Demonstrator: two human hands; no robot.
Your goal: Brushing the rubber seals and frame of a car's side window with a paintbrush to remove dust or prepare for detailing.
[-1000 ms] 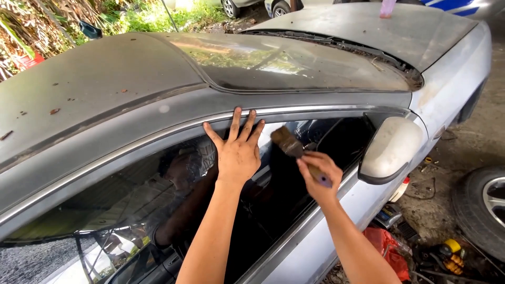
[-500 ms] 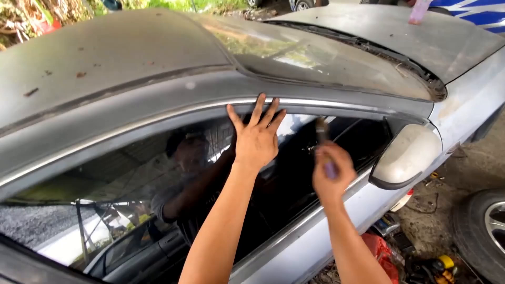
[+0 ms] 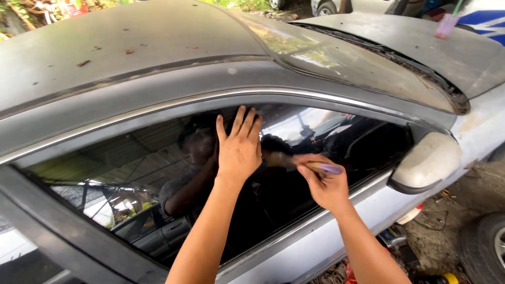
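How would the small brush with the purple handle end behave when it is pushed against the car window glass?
The brush is probably light, since the right hand holds it with fingertips only. Its dark bristles likely bend against the window glass, while the handle looks stiff. The left hand lies flat on the glass, which seems firm.

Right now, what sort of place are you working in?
Probably an outdoor car repair yard. The left hand lies flat on a dusty grey car's window while the right hand holds a brush; a loose tyre and dirt ground lie beside it.
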